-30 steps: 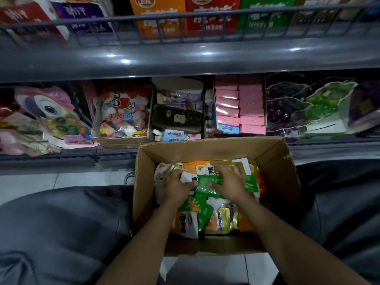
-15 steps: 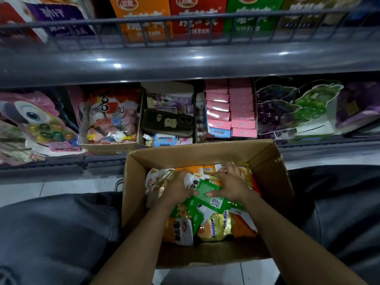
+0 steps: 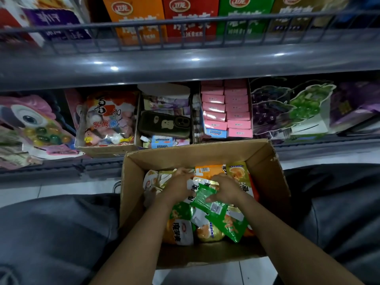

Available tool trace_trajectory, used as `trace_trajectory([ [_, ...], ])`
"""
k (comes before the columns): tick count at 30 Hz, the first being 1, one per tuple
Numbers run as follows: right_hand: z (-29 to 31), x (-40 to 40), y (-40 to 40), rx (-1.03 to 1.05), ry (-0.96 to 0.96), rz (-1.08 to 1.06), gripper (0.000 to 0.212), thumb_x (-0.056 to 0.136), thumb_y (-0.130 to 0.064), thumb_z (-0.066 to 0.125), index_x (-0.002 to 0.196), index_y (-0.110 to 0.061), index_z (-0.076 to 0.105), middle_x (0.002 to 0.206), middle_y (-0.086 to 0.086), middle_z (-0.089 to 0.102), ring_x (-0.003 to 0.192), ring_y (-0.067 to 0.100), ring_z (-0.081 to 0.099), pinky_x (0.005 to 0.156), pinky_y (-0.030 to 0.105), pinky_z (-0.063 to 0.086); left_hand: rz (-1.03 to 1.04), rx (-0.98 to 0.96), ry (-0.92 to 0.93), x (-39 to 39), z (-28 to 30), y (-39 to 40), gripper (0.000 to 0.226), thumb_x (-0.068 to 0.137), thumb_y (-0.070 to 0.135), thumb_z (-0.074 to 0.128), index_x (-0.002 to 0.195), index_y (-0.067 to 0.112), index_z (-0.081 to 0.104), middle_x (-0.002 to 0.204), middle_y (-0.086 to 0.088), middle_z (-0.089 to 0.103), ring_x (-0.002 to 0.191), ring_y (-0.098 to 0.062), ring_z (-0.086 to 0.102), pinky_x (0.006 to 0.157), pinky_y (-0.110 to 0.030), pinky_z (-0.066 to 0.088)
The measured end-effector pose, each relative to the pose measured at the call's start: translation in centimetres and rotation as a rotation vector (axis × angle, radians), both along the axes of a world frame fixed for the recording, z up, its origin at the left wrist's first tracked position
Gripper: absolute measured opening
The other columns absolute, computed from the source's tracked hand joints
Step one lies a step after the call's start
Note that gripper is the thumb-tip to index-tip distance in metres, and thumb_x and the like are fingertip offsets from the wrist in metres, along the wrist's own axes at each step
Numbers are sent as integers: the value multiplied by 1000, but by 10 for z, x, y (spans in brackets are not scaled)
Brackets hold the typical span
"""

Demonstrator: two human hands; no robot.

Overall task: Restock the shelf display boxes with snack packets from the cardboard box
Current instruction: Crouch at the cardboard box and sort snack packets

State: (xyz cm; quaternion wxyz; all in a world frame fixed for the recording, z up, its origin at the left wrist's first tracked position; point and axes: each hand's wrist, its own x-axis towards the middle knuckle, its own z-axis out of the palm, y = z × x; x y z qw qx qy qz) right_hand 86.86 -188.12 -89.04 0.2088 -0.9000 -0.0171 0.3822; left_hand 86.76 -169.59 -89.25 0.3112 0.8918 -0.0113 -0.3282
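Note:
An open cardboard box (image 3: 273,182) stands on the floor between my knees, filled with green, orange and yellow snack packets (image 3: 224,221). Both hands are down inside it. My left hand (image 3: 177,187) grips a bunch of packets at the box's left side. My right hand (image 3: 225,187) has its fingers curled round the top of a green packet (image 3: 205,199) between the two hands. On the low shelf behind stand display boxes: one with a jelly bag (image 3: 107,118), one with a phone (image 3: 164,124) lying on small sweets, one with pink packs (image 3: 228,110).
A grey upper shelf edge (image 3: 185,62) juts out above the display boxes, with tall orange, red and green cartons behind a wire rail. Grape-shaped packs (image 3: 287,108) lie at the right, a pink owl-shaped pack (image 3: 30,122) at the left. My dark trouser legs flank the box.
Both hands have drawn closer together and deeper into the packets, bunching the green packet between them. The view has shifted slightly, with the box now lower and more to the right.

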Motion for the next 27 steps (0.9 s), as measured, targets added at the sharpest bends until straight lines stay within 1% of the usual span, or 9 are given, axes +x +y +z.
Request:
trace_trajectory([
  [4, 8, -6, 2, 7, -76, -93, 75, 72, -41, 79, 136, -26, 44, 138, 3, 52, 119, 27, 53, 96, 35, 46, 7, 79, -128, 0, 8, -1, 47, 69, 29, 82, 110, 21, 60, 131, 4, 41, 122, -21, 34, 97, -31, 31],
  [6, 16, -7, 0, 41, -100, -128, 66, 75, -36, 78, 132, -26, 48, 132, 3, 57, 110, 25, 58, 91, 33, 49, 11, 104, -137, 2, 18, -3, 39, 70, 31, 81, 98, 22, 55, 120, 2, 49, 109, -19, 39, 84, -30, 32],
  [8, 29, -3, -3, 110, -99, -134, 61, 76, -29, 78, 131, -21, 52, 136, 2, 54, 117, 24, 55, 94, 29, 46, 42, 24, -34, 6, 31, -5, 38, 75, 24, 79, 104, 22, 56, 119, -2, 54, 100, -19, 48, 74, -27, 38],
  [10, 48, 4, -9, 158, -96, -94, 52, 76, -23, 79, 123, -19, 57, 134, 2, 55, 119, 22, 52, 93, 27, 43, 27, -57, 44, 11, 50, -8, 42, 78, 17, 77, 115, 21, 57, 115, 2, 58, 101, -17, 54, 77, -26, 42],
  [13, 85, 16, -16, 205, -138, -3, 38, 74, -18, 79, 105, -25, 60, 114, -5, 62, 106, 17, 57, 90, 31, 46, 32, -128, 90, 20, 78, -12, 47, 77, 9, 76, 112, 20, 48, 106, 5, 59, 88, -12, 58, 78, -32, 49],
  [15, 112, 23, -17, 206, -194, 99, 34, 74, -15, 78, 103, -25, 63, 104, -7, 64, 96, 11, 57, 81, 26, 43, 32, -168, 118, 24, 99, -12, 53, 76, 8, 77, 116, 21, 44, 102, 4, 58, 83, -11, 60, 72, -27, 49],
  [18, 151, 31, -14, 169, -235, 219, 40, 74, -16, 78, 112, -20, 65, 110, -5, 64, 96, 8, 52, 82, 23, 39, -74, -181, 160, 27, 133, -7, 49, 76, 17, 78, 121, 20, 57, 111, 2, 64, 102, -19, 62, 83, -28, 47],
  [23, 205, 36, -14, 215, -287, 231, 47, 64, -24, 86, 105, -20, 62, 105, -3, 61, 101, 16, 56, 79, 24, 41, -46, -259, 196, 19, 183, 0, 35, 80, 22, 75, 113, 19, 63, 110, 5, 67, 103, -18, 62, 86, -27, 48],
  [27, 243, 33, -20, 72, -769, 188, 70, 64, -54, 77, 126, -30, 55, 129, -2, 52, 121, 17, 44, 100, 29, 30, 202, -510, 172, 7, 210, 12, 24, 83, 15, 72, 106, 10, 66, 97, -10, 73, 85, -26, 70, 85, -40, 55],
])
